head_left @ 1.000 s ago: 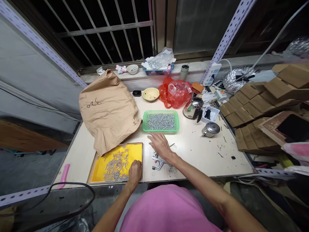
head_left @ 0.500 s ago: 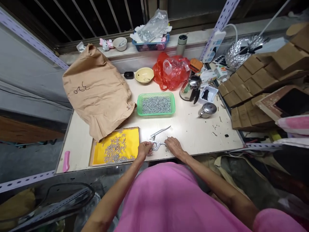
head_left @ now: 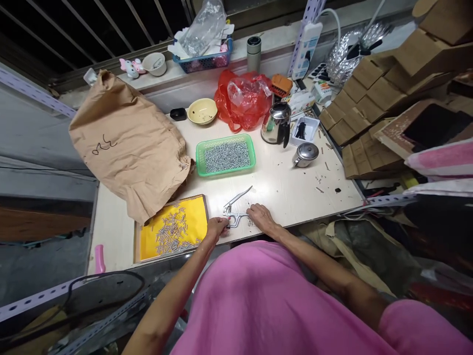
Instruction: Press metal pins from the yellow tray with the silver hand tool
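In the head view a silver metal tool (head_left: pixel 234 220) lies near the table's front edge. It has a looped part, a long thin arm (head_left: pixel 240 196) raised at an angle and a small spring-like piece at its left end. My left hand (head_left: pixel 217 228) pinches the tool's left end, where a small red spot shows. With bent fingers my right hand (head_left: pixel 260 217) rests at the right end of the tool; its fingertips hide that end, and I cannot tell how firmly they grip. Beside my left hand is a yellow-lined tray (head_left: pixel 148 242) with many small metal pins (head_left: pixel 172 231).
Behind the tool stands a green basket (head_left: pixel 225 171) full of small metal pins. A large paper sack (head_left: pixel 129 153) leans at the left. A kettle (head_left: pixel 275 123) and a lidded metal pot (head_left: pixel 306 155) stand right. Cardboard boxes (head_left: pixel 369 113) are stacked beyond the table's right side.
The whole view has shifted and tilted slightly, so things on the table sit further left. Both hands stay at the tool, with the left one slightly lower on its end.
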Tool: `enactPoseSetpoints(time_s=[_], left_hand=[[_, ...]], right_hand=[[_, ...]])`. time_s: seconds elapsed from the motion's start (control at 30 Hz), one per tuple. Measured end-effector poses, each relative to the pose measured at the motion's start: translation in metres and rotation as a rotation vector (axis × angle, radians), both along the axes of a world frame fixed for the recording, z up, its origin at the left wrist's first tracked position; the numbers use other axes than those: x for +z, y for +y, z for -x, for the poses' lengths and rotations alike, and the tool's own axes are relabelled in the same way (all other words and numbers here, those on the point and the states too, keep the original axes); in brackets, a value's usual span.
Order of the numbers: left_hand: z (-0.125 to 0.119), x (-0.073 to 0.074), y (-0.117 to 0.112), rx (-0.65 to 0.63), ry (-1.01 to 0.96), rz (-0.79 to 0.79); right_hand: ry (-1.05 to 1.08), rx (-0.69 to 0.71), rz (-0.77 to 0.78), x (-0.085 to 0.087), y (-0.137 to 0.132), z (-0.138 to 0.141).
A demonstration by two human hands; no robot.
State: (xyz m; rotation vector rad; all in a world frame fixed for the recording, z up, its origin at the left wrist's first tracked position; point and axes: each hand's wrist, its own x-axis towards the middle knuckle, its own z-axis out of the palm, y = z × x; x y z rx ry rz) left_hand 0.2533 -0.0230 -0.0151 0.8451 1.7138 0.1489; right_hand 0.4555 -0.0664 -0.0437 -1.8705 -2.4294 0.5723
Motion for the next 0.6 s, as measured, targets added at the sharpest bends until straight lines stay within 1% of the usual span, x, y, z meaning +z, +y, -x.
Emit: enactPoseSetpoints(time_s=[0.13, 0.2, 0.3, 0.4, 0.6], left_hand=[[0.0, 0.0, 0.005, 0.019, 0.0, 0.059], [-0.002, 0.001, 0.008, -0.014, 0.02, 0.086], [-0.003, 0.0, 0.015, -0.095, 0.063, 0.116], [-0.003, -0.001, 0.02, -0.166, 0.088, 0.115], [0.003, -0.005, 0.02, -0.217, 0.051, 0.107]], right_hand=[[0.002, -0.01, -0.01, -0.006, -0.002, 0.0], [0.002, -0.009, -0.026, -0.009, -0.003, 0.0], [0.006, 0.0, -0.043, -0.01, -0.004, -0.001], [0.004, 0.007, -0.044, -0.01, -0.004, -0.001], [-0.007, 0.0, -0.072, -0.011, -0.005, -0.001]])
